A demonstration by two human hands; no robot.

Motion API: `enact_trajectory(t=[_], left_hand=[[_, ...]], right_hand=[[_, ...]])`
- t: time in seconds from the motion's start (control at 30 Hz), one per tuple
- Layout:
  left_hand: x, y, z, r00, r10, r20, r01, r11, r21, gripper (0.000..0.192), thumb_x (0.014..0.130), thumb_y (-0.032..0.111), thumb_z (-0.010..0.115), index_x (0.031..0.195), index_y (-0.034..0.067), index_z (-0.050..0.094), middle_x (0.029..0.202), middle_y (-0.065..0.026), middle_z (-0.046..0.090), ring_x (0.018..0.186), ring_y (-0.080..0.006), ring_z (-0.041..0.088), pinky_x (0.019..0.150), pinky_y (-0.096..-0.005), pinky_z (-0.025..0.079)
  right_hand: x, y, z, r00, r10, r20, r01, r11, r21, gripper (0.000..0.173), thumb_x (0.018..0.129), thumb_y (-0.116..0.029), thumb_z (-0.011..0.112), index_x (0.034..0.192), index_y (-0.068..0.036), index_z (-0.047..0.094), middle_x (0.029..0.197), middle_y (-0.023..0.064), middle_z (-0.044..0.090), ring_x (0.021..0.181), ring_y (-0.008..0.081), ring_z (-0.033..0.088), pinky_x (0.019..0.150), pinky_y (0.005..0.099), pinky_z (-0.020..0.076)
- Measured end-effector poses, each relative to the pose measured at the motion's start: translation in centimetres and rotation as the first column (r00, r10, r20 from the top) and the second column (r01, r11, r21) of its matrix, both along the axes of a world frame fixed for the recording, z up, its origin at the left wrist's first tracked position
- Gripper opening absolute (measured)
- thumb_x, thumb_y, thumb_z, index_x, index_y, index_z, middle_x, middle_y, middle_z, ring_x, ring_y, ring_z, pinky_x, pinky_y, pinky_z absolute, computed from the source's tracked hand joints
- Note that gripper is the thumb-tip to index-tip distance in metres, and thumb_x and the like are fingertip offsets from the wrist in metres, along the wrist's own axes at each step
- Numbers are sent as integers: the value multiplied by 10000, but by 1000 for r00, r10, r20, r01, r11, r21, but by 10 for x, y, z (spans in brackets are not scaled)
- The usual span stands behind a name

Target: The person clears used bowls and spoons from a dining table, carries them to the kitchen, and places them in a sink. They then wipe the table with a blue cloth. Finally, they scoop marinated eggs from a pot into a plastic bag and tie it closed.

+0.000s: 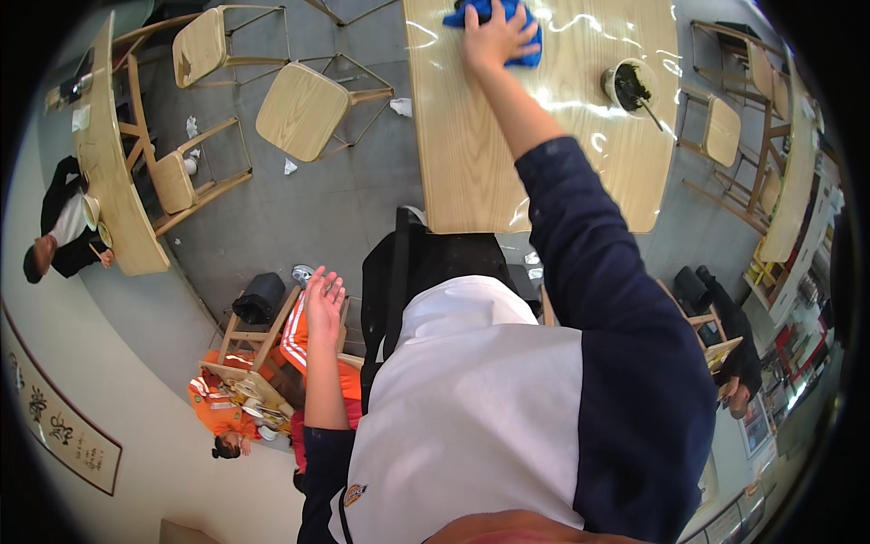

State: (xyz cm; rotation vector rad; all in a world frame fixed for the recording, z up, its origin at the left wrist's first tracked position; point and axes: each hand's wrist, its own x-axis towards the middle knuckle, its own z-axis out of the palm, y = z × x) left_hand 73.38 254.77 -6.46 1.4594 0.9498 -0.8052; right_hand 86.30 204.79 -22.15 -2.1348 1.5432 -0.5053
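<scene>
My right hand (499, 37) is stretched out over the far part of a glossy wooden table (476, 149). Its fingers are spread and press down on a bunched blue cloth (527, 56), which the hand partly covers. Something dark shows beside the cloth at the top edge, too cut off to name. A round tub (629, 88) with dark contents stands near the table's right side, a thin stick-like utensil leaning out of it. My left hand (324, 302) hangs in the air at my left side, empty, with its fingers apart.
Wooden stools (302, 112) stand left of the table, with crumpled tissues (401, 107) on the grey floor. Another table (126, 183) has a seated person (64, 217). People in orange clothing (221, 408) sit behind me on the left, near a black bin (262, 299).
</scene>
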Motion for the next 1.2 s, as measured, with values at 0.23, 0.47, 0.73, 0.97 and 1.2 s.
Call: enact_trajectory(t=[0.23, 0.47, 0.73, 0.97, 1.2], left_hand=[[46, 17, -11, 988, -154, -30, 154, 988, -12, 365, 979, 257, 539, 1308, 102, 500, 1135, -54, 580, 1028, -174, 573, 893, -316, 467], [125, 40, -37, 924, -382, -27, 379, 922, -75, 342, 984, 234, 526, 1295, 92, 507, 1129, -57, 586, 994, -158, 587, 869, -295, 473], [197, 84, -59, 849, -528, -21, 519, 840, -161, 346, 975, 233, 528, 1293, 96, 514, 1122, -52, 591, 1008, -158, 582, 867, -295, 467], [231, 105, -56, 799, -602, -8, 589, 785, -190, 345, 970, 242, 531, 1287, 107, 523, 1103, -37, 601, 998, -156, 589, 855, -300, 472], [241, 78, -56, 734, -679, 19, 669, 717, -194, 348, 967, 249, 536, 1288, 114, 525, 1099, -26, 603, 992, -153, 594, 847, -297, 471]], right_hand=[[38, -42, 16, 860, 509, -27, -509, 857, -85, 387, 787, -358, 663, 1121, -165, 695, 1338, 90, 534, 1339, 317, 368, 1109, 572, 215], [-81, -10, 5, 595, 803, -40, -802, 596, 44, 310, 771, -228, 675, 1074, -164, 697, 1370, 57, 524, 1331, 340, 372, 1120, 563, 211], [-223, 172, 6, 970, 242, -30, -243, 970, -34, 315, 726, -172, 681, 1039, -191, 711, 1347, 30, 574, 1296, 387, 429, 1063, 508, 299], [-162, 282, 0, 999, -2, 42, 3, 1000, -24, 294, 730, -172, 688, 1021, -207, 691, 1365, 13, 532, 1334, 380, 364, 1069, 653, 210], [-214, 293, 23, 974, 211, 79, -220, 966, 137, 308, 715, -22, 657, 994, -151, 658, 1367, -2, 529, 1358, 349, 361, 1118, 584, 228]])
